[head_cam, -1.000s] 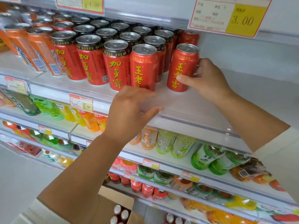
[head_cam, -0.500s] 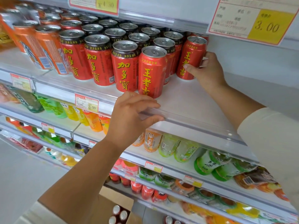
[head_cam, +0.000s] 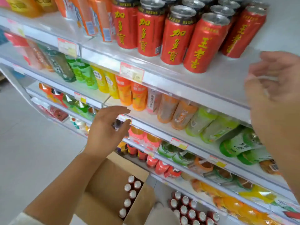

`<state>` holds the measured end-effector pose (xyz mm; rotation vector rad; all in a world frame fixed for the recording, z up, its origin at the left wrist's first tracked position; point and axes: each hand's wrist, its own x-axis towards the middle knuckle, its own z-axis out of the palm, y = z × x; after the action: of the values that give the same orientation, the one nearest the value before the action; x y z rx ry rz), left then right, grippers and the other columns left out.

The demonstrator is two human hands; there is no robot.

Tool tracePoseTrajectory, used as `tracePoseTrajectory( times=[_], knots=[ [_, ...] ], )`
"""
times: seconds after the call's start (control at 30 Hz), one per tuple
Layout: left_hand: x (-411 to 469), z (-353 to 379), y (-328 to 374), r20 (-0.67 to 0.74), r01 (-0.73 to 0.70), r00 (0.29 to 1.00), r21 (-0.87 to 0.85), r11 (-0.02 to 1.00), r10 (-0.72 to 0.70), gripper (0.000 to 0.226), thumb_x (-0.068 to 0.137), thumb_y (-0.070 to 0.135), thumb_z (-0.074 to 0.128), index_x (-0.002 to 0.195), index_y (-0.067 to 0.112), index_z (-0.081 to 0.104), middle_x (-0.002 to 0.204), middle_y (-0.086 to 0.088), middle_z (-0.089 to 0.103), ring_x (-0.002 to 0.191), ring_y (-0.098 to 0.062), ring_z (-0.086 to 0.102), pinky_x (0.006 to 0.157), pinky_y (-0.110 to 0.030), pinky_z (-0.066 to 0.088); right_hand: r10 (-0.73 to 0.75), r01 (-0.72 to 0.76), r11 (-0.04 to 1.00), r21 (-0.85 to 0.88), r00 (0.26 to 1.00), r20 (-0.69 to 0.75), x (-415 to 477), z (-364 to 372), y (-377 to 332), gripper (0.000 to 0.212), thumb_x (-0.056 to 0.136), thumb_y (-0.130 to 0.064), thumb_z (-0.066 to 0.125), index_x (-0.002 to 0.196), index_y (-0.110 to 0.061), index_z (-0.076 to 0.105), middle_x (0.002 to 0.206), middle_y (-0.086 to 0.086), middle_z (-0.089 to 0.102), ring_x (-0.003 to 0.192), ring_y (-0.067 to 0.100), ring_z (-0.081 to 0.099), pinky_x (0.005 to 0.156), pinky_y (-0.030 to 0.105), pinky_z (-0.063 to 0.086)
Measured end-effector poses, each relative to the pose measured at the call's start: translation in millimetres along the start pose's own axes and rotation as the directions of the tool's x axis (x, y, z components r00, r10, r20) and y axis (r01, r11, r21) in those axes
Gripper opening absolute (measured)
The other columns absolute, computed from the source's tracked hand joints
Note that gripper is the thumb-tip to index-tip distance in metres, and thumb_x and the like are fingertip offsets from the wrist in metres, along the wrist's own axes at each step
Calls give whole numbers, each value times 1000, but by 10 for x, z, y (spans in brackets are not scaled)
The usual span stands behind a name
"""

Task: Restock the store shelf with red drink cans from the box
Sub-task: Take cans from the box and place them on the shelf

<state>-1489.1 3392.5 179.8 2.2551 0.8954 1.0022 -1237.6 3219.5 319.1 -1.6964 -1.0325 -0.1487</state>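
Head view: left hand (head_cam: pixel 105 132) and right hand (head_cam: pixel 276 95) empty, fingers (head_cam: pixel 119 109) released. Step judged: between placements. Next, reach down into brown cardboard box (head_cam: pixel 103 184) for red metal cans (head_cam: pixel 132 193).

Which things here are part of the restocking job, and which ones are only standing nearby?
Job: red cans on the top shelf; cardboard box; boxed cans; left hand and right hand, both empty.
Not the job: orange cans; green bottles; price tags.
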Motion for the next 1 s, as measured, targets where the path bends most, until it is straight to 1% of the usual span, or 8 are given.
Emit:
tracePoseTrajectory(
  times=[0.07,0.13,0.23,0.33,0.53,0.67,0.87,1.0],
  knots=[
    [-450,-90,-590,212,310,922,94,946,-323,30,87,32,66,117,32,66,123,11,62,106,-11,57,96,-32,47,45,-58,995,84,989,142,-551,317,-195,28,92,-9,55,119,-17,54,105,-4,61,97,11,60,84,19,47],
    [-910,-161,-1096,365,513,720,291,807,-590,40,85,47,64,124,42,58,133,11,55,113,-11,55,100,-33,45,149,-194,977,83,912,381,-1080,795,-199,27,92,-8,59,111,-27,58,100,-11,64,96,6,61,82,13,47],
    [-1594,-169,-1699,500,599,479,415,685,-721,45,91,42,61,135,34,53,141,8,49,122,-15,52,95,-28,42,403,-416,892,-177,553,729,-1871,1681,180,28,91,-19,61,111,-38,58,106,-20,63,101,-5,59,84,14,46],
    [-2203,49,-2236,534,636,314,495,592,-785,44,95,35,57,138,32,50,145,7,44,127,-15,48,94,-28,44,585,-480,773,-415,284,760,-2688,2469,901,26,91,-20,60,115,-31,56,113,-14,61,104,-1,57,96,30,46],
    [-3339,1117,-3433,572,752,89,498,432,-815,43,95,32,58,137,26,53,142,0,51,125,-20,52,104,-34,44,792,-436,578,-690,95,603,-4105,3614,2589,39,81,-29,61,119,-21,60,111,6,64,98,22,63,90,43,51],
    [-3921,2073,-4212,555,821,69,441,363,-829,46,93,38,62,137,31,51,139,4,51,118,-16,56,100,-31,46,768,-300,636,-711,150,623,-4721,4329,3626,31,84,-5,55,114,-8,62,110,16,65,103,32,60,88,37,46],
    [-4330,3469,-5082,552,859,87,379,343,-829,60,91,42,63,146,28,41,145,0,46,126,-20,52,103,-35,44,676,-162,735,-658,259,690,-5448,5106,4953,42,86,-11,56,128,-15,56,124,6,62,115,25,56,95,33,40],
    [-4445,4132,-5283,559,891,156,276,361,-815,77,84,50,68,149,35,29,146,2,40,127,-23,50,94,-33,43,584,-140,804,-578,370,722,-5766,5276,5322,42,86,-5,59,128,-9,56,130,8,60,122,23,52,99,14,28]
  ],
)
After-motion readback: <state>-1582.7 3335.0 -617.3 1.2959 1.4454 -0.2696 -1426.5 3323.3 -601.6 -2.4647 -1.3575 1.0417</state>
